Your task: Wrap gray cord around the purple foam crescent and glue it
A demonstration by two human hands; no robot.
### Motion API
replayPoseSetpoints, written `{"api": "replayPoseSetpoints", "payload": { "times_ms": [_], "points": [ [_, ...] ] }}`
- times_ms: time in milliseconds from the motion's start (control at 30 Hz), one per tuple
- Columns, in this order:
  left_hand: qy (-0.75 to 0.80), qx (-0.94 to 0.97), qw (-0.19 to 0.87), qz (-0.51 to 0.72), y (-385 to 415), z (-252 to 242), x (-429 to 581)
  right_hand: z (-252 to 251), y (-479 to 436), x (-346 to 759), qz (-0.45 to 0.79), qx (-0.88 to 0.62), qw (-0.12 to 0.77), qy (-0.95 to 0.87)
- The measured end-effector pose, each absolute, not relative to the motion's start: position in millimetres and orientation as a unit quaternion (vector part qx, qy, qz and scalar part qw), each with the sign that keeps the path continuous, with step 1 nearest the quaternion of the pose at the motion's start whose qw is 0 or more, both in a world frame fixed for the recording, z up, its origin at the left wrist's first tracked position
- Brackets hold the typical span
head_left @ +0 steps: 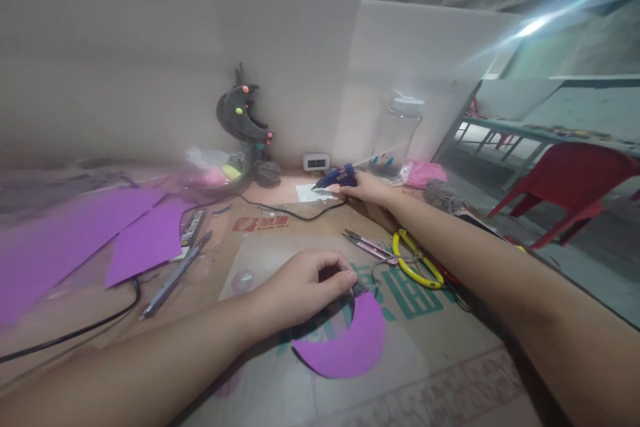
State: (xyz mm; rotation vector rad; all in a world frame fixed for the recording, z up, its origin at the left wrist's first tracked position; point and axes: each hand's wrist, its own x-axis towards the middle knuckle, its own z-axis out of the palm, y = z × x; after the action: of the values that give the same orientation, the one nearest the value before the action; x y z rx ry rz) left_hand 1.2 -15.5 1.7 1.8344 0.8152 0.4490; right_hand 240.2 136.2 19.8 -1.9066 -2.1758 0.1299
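Note:
Between the pinched thumb and fingers of my left hand (320,280) is the upper tip of a purple crescent (367,340), with a bit of grey yarn at that tip. The crescent lies just above or on the cardboard; I cannot tell which. Farther back, my right hand (367,188) is closed around the handle of a blue glue gun (336,177). The gun's nozzle points left, over a small white paper (307,193). Thread snips (370,247) and yellow-handled scissors (417,260) lie between my forearms.
Purple sheets (147,233) and a pen (175,277) lie on the left. At the back are a dark crescent ornament (240,113), a small clock (316,161), a clear jar (400,130) and a pink bag (423,173). A black cord (295,215) crosses the cardboard. A red chair (575,180) stands right.

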Motion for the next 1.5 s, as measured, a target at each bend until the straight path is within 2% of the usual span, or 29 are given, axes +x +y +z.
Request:
{"api": "replayPoseSetpoints", "payload": {
  "times_ms": [200,400,500,600,700,800,967,1100,1300,1500],
  "points": [
    [0.344,0.771,0.502,0.189,-16,1,2,38,107,253,-0.001,-0.627,0.111,-0.771],
    [0.34,0.772,0.504,0.185,-16,4,1,40,14,270,-0.058,-0.579,0.165,-0.796],
    [0.336,0.768,0.513,0.186,-15,3,1,29,-38,270,-0.068,-0.493,0.261,-0.827],
    [0.333,0.777,0.493,0.204,-15,2,1,19,-75,265,-0.062,-0.39,0.314,-0.863],
    [0.336,0.771,0.504,0.198,-15,0,1,15,-89,256,-0.112,-0.257,0.279,-0.919],
    [0.33,0.769,0.508,0.203,-15,-2,1,14,-89,247,-0.134,-0.22,0.296,-0.92],
    [0.319,0.777,0.501,0.205,-14,-2,1,11,-83,244,-0.134,-0.232,0.31,-0.912],
    [0.32,0.782,0.497,0.198,-14,-1,0,5,-73,250,-0.1,-0.32,0.295,-0.895],
    [0.33,0.795,0.475,0.183,-15,-1,-1,-3,-51,251,-0.021,-0.453,0.248,-0.856],
    [0.314,0.816,0.455,0.168,-16,2,-2,-4,-50,252,-0.001,-0.444,0.185,-0.877]
  ]
}}
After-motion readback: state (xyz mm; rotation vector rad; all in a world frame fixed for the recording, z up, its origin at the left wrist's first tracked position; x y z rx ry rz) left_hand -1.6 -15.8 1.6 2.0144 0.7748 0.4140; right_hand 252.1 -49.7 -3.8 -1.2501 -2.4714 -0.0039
